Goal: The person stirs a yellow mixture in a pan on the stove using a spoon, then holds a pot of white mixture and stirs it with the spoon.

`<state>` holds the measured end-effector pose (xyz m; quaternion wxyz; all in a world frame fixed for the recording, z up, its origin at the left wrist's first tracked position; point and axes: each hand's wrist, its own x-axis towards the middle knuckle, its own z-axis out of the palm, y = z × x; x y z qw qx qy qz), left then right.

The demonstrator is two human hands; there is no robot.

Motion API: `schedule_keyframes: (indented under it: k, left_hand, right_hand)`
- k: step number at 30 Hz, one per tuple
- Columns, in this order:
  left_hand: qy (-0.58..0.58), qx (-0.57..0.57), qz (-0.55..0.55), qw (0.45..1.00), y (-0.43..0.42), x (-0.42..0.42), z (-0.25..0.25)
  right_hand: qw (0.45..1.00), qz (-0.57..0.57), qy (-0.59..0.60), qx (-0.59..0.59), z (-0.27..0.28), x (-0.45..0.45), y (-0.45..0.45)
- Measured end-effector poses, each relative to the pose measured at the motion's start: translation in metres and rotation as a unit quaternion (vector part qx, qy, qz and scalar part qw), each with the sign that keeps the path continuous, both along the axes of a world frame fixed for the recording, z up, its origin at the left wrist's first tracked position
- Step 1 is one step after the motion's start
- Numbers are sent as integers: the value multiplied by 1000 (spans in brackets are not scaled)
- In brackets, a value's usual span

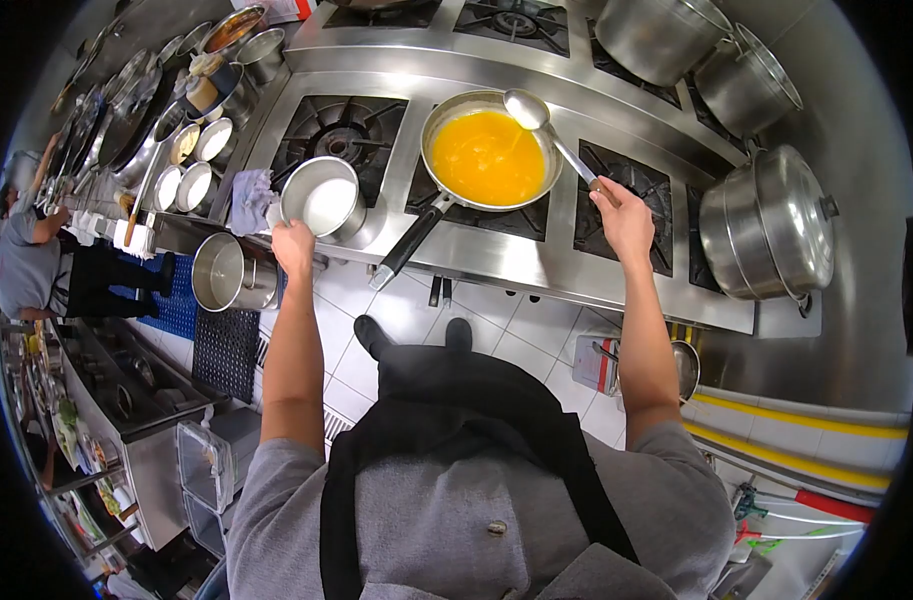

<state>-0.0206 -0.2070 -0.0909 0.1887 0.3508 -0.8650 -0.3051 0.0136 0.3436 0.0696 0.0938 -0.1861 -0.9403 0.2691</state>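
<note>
The left hand (294, 243) holds a steel pot (352, 224); the right hand (624, 218) grips a spoon (561, 141) over a pan (553, 165) of orange liquid (484, 158).

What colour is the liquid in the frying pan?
The liquid is orange-yellow, best seen in the head view.

A slim gap parts the steel pot (352, 222) from the frying pan (553, 160), but the black handle (412, 240) slants across its near end and past the stove's (486, 258) front edge. There is room right of that handle to reach the pan's near rim. The spoon (536, 113) bars its far right; the lidded pot (761, 220) walls the stove's right end.
</note>
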Motion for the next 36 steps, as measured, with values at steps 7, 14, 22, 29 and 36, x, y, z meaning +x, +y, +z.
schedule_keyframes:
  k: [7, 14, 22, 29, 36]
  left_hand:
    - [-31, 14, -9, 999, 17, 8, 29]
    - [-48, 40, -5, 998, 14, 5, 27]
    - [-29, 19, -5, 999, 17, 8, 30]
    - [-48, 59, -7, 997, 6, 2, 15]
    - [-43, 34, -4, 999, 18, 8, 33]
  right_hand:
    - [966, 106, 27, 233, -43, -30, 3]
    - [990, 105, -84, 37, -23, -44, -42]
    - [981, 130, -99, -99, -50, -49, -52]
    - [977, 141, -136, -88, -21, -22, -68]
    - [976, 184, -106, 52, 5, 7, -60]
